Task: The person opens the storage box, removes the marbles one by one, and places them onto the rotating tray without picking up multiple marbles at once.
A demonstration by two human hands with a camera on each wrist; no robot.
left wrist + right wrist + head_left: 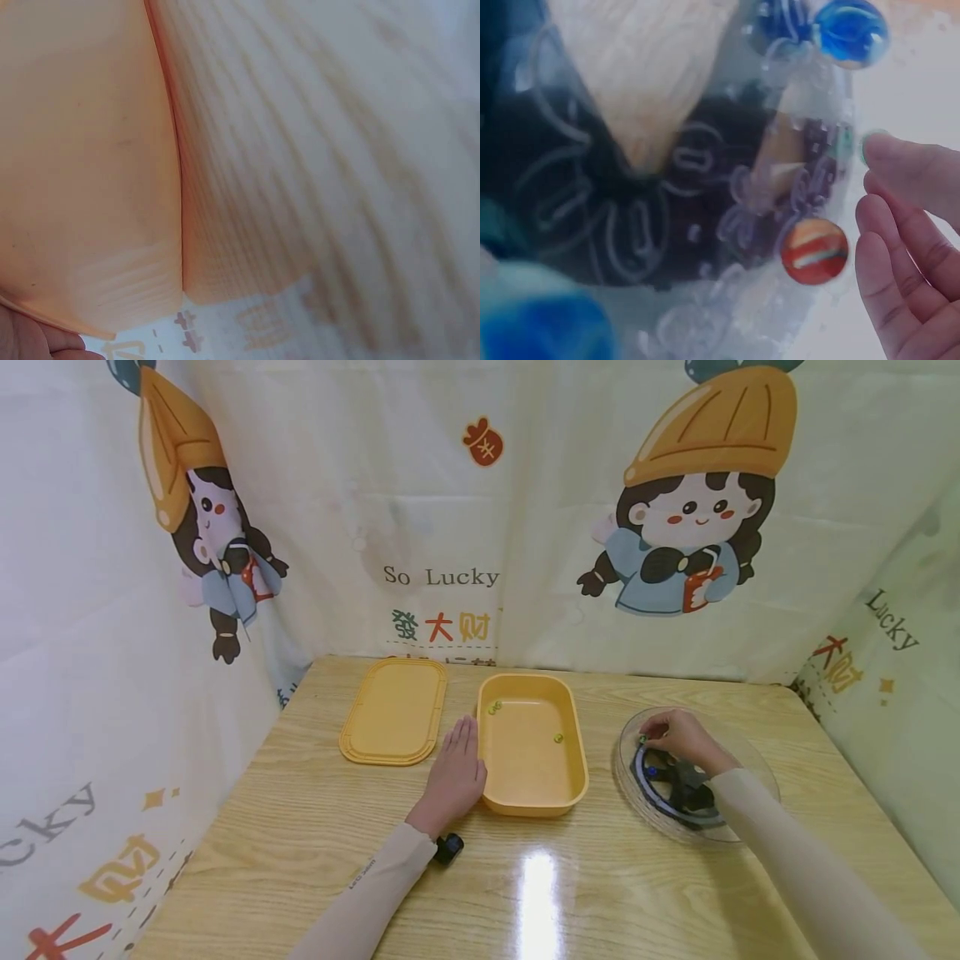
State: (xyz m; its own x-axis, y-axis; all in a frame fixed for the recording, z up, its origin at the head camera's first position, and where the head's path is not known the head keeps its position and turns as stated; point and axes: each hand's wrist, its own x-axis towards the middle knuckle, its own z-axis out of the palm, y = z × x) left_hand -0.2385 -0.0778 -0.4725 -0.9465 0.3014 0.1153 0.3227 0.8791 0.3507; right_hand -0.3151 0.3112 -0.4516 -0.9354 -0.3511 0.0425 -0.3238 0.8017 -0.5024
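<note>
My left hand (pixel 453 777) lies with straight fingers along the left wall of the yellow plastic box (pixel 528 810); its fingertips (pixel 26 341) show at the rim in the left wrist view. Three small yellow-green marbles (pixel 558 738) are inside the box. Over the left part of a clear round plate (pixel 757 768), my right hand (pixel 678 737) pinches a green marble (pixel 642 739) between thumb and fingers, which mostly hide it. Near those fingers in the right wrist view are an orange-red marble (pixel 814 251) and a blue marble (pixel 851 34) on the patterned plate.
A flat yellow lid (pixel 395 710) lies left of the box on the wooden table (pixel 300 860). The black wrist camera (pixel 448 849) shows beside the left sleeve. Printed cloth (pixel 420 485) hangs behind and at both sides of the table.
</note>
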